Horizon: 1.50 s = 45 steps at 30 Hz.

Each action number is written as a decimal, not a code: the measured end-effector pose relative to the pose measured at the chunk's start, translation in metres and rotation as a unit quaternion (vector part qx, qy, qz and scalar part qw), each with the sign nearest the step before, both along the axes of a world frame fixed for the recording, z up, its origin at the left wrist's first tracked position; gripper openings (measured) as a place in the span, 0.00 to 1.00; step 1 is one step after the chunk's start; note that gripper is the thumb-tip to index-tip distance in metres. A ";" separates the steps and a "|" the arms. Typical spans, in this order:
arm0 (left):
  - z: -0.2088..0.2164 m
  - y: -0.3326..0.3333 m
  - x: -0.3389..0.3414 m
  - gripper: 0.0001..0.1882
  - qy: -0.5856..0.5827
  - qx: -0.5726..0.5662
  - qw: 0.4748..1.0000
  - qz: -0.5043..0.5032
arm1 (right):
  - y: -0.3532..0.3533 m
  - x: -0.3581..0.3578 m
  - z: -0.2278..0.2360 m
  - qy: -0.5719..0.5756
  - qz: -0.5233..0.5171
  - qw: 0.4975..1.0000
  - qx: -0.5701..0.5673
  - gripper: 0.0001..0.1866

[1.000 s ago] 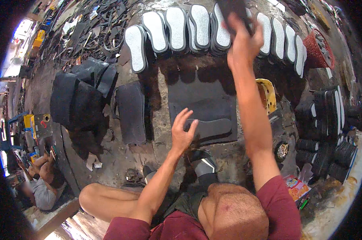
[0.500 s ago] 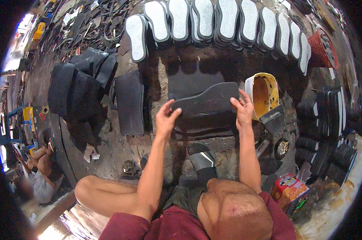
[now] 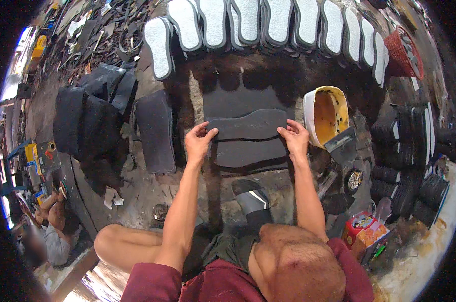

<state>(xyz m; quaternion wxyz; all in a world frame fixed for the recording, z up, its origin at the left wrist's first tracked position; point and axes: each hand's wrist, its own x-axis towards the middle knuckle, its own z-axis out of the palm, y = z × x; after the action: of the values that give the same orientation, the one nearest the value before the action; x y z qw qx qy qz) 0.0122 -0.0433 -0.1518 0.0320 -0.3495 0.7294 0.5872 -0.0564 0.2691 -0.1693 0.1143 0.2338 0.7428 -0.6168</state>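
Between my two hands is a dark grey sole-shaped sheet (image 3: 248, 126) with a wavy upper edge, lying level. My left hand (image 3: 198, 144) pinches its left end between thumb and fingers. The right end is pinched the same way by my right hand (image 3: 294, 141). Just under it, toward me, lies another dark sole piece (image 3: 250, 152), and a flat dark sheet (image 3: 225, 103) shows beyond. To the right stands a cut-open white tub (image 3: 311, 118), yellow inside with brown residue; a dark flat piece (image 3: 341, 141) leans at its near rim.
Several stacks of soles with pale tops (image 3: 278, 20) curve across the far side. A dark sheet pile (image 3: 156, 131) and folded black sheets (image 3: 89, 118) lie left. At right are a red basket (image 3: 401, 55), dark sole stacks (image 3: 414, 141) and a red box (image 3: 364, 229). Another person (image 3: 54, 236) sits far left.
The held sole sheet has come down from a raised tilt to lie flatter over the pieces beneath. Both hands moved with it, still gripping its ends; the view has shifted slightly.
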 end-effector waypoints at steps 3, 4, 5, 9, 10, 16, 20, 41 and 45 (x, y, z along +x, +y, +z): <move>-0.006 -0.002 0.000 0.29 0.021 0.006 1.000 0.003 | 0.000 0.002 -0.002 0.003 -0.015 0.999 -0.045 0.28; -0.007 -0.004 -0.001 0.28 0.012 -0.007 1.000 -0.004 | 0.000 0.003 -0.002 0.010 -0.019 0.997 -0.077 0.27; -0.008 -0.004 0.000 0.28 0.000 -0.028 1.000 -0.012 | 0.000 0.003 -0.002 0.002 -0.014 0.999 -0.044 0.27; -0.012 -0.006 -0.003 0.26 -0.007 -0.023 1.000 -0.019 | -0.001 0.002 -0.005 -0.002 0.002 1.000 0.007 0.27; -0.012 -0.006 -0.003 0.26 0.009 -0.035 0.999 -0.022 | -0.001 0.001 -0.005 -0.008 -0.002 1.000 0.020 0.27; -0.009 -0.003 -0.003 0.26 -0.005 -0.056 0.998 -0.018 | -0.005 -0.002 0.011 0.015 0.073 0.977 0.200 0.28; -0.004 -0.001 -0.004 0.25 -0.018 -0.084 0.996 -0.029 | -0.013 0.003 0.025 0.128 0.154 0.876 0.438 0.29; 0.145 -0.033 -0.015 0.30 0.377 0.556 0.738 0.065 | -0.052 -0.019 0.254 0.388 0.536 0.729 -0.173 0.50; 0.160 -0.029 -0.024 0.31 0.365 0.629 0.685 0.051 | -0.093 -0.032 0.261 0.486 0.449 0.746 0.075 0.43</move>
<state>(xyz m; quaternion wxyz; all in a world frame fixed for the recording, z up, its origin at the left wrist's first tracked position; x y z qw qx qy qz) -0.0121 -0.0722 0.0082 -0.0539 -0.0420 0.1242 0.9899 -0.0880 0.1758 0.0920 -0.0159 -0.4500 0.7609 -0.4672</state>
